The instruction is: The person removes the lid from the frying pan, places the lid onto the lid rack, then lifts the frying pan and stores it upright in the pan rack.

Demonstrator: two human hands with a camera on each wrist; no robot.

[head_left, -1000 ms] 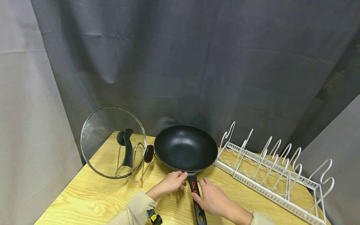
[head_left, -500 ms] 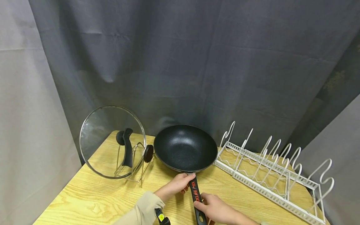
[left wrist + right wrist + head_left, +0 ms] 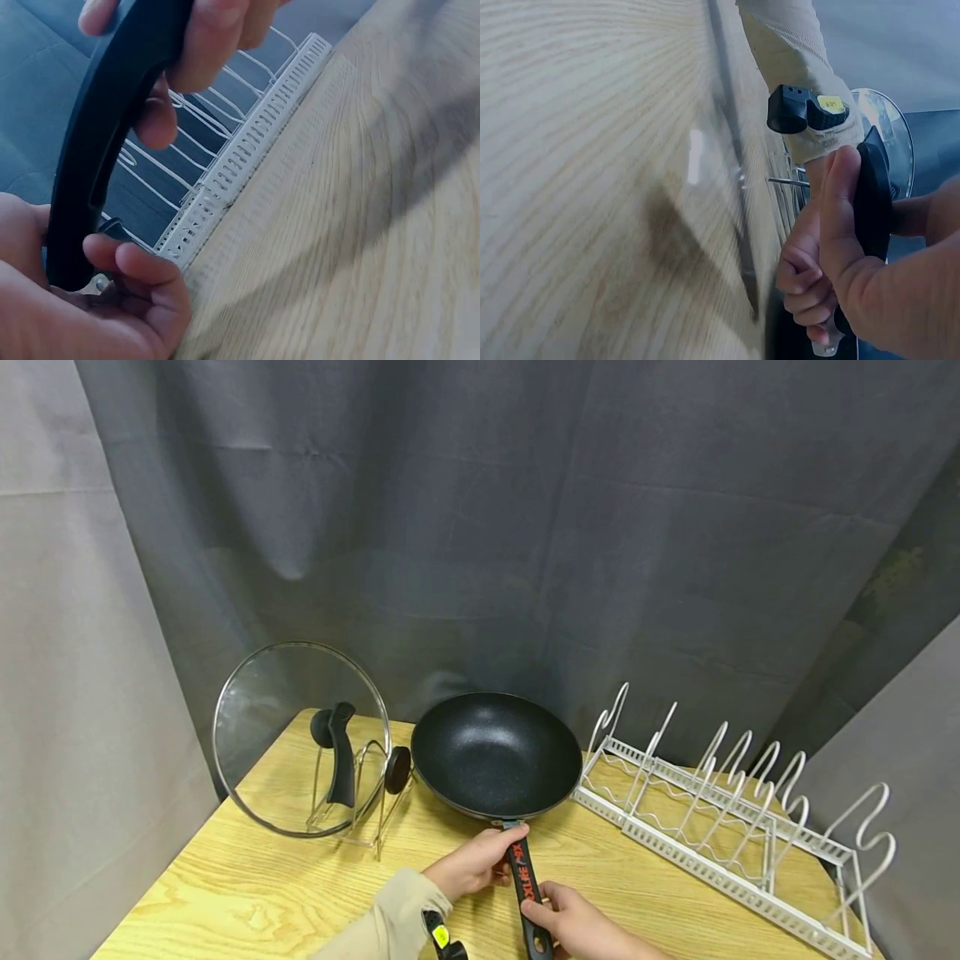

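A black frying pan (image 3: 495,764) with a deep bowl stands at the middle of the table, its handle (image 3: 522,872) pointing toward me. My left hand (image 3: 474,862) grips the handle close to the bowl, thumb on top. In the left wrist view, that hand's fingers (image 3: 150,270) curl beneath the handle's base. Nearer the handle's end, with its hanging hole, my right hand (image 3: 576,920) holds on, thumb across the top. The right wrist view shows the black handle (image 3: 871,202) between the right thumb and fingers.
Left of the pan, a glass lid (image 3: 262,735) with a black handle leans upright in a wire stand (image 3: 378,827). A white wire rack (image 3: 697,860) with several upright loops lies to the right, close to the pan's rim. Dark curtain (image 3: 480,527) hangs behind the wooden table (image 3: 225,893).
My left hand has moved right, its thumb now over the handle's base. The right hand has slid down toward the handle's end and taken hold. The pan stays nearly in place.
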